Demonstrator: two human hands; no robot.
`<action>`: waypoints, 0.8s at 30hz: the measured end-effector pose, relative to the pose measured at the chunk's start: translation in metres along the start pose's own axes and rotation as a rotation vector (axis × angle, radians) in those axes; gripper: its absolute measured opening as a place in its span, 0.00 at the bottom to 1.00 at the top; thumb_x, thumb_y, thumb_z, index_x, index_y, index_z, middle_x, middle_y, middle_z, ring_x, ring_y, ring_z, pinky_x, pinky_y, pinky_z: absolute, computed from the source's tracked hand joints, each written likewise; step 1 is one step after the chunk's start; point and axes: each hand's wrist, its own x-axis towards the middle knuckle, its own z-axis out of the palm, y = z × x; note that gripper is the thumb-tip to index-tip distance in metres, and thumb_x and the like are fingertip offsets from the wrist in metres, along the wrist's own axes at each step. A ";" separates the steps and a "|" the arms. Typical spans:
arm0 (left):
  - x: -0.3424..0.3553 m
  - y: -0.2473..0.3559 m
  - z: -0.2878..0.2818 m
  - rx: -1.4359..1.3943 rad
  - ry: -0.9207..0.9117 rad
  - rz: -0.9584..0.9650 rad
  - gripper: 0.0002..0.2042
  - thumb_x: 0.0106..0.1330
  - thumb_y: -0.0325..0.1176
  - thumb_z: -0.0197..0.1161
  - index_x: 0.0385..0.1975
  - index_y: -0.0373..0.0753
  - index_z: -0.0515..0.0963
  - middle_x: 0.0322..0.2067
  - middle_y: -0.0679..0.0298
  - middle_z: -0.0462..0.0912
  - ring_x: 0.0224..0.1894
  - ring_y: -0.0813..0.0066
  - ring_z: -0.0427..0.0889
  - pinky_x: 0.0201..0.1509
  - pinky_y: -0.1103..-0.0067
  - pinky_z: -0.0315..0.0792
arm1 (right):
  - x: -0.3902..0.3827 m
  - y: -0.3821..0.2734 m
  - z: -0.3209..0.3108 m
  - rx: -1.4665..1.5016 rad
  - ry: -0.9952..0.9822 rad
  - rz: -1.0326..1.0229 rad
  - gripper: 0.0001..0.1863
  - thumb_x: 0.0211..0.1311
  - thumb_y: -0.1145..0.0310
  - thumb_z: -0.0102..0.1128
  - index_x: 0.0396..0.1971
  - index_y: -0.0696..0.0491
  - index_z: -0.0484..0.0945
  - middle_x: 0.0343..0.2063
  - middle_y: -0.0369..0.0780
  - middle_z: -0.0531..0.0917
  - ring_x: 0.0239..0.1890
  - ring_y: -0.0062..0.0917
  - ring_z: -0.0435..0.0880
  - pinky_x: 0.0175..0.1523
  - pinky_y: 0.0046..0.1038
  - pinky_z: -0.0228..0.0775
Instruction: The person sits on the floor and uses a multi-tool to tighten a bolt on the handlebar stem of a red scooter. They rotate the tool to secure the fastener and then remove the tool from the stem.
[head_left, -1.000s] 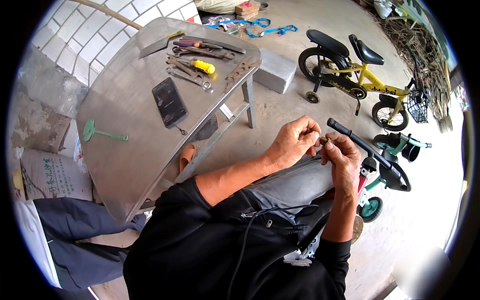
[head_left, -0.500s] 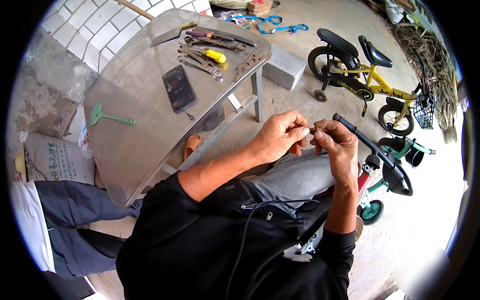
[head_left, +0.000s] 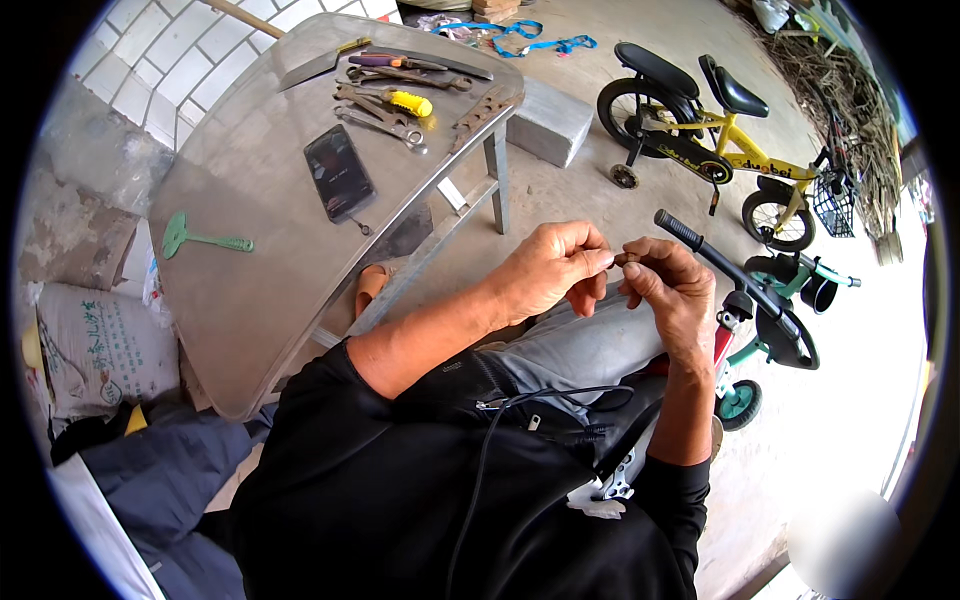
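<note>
Out in front of my lap, my left hand and my right hand meet fingertip to fingertip. Both are closed in a pinch, thumb against forefinger. A small brown piece shows between the fingertips; most of it is covered, so I cannot make out its kind. Right of my right hand is the black grip of a handlebar, on a small red vehicle partly hidden by my arm.
A metal-topped table at left carries a phone, a green fly swatter, several wrenches and a yellow-handled tool. A concrete block, a yellow bicycle and a green tricycle stand beyond. Another person's legs are at lower left.
The view has shifted slightly, so the table and bicycle sit further left. My hands keep the same pinch on the small brown piece. The other person's legs have moved lower.
</note>
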 end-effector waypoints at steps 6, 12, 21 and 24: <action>0.007 -0.003 0.007 0.022 -0.013 0.044 0.06 0.73 0.31 0.57 0.39 0.34 0.74 0.25 0.63 0.80 0.24 0.78 0.80 0.30 0.82 0.77 | -0.010 -0.001 -0.004 0.043 0.060 0.002 0.10 0.62 0.78 0.66 0.43 0.60 0.82 0.32 0.37 0.85 0.29 0.17 0.82 0.31 0.19 0.74; 0.018 -0.009 0.018 0.175 -0.007 0.223 0.04 0.72 0.24 0.56 0.41 0.33 0.74 0.28 0.63 0.80 0.29 0.79 0.81 0.34 0.82 0.77 | -0.017 -0.002 -0.016 -0.070 0.116 0.038 0.09 0.64 0.71 0.65 0.38 0.62 0.82 0.27 0.38 0.84 0.26 0.18 0.82 0.30 0.20 0.73; 0.030 -0.021 0.028 0.088 -0.032 0.228 0.06 0.72 0.26 0.58 0.43 0.32 0.75 0.31 0.59 0.83 0.30 0.76 0.84 0.36 0.82 0.80 | -0.033 0.017 -0.020 0.236 0.212 0.010 0.13 0.64 0.67 0.67 0.42 0.61 0.82 0.29 0.38 0.84 0.26 0.17 0.81 0.26 0.19 0.72; 0.031 -0.024 0.028 0.073 -0.082 0.193 0.07 0.72 0.27 0.58 0.45 0.33 0.75 0.35 0.58 0.83 0.33 0.73 0.82 0.39 0.77 0.80 | -0.037 0.020 -0.026 0.245 0.223 0.004 0.14 0.64 0.69 0.66 0.45 0.61 0.81 0.32 0.38 0.84 0.28 0.17 0.81 0.28 0.19 0.73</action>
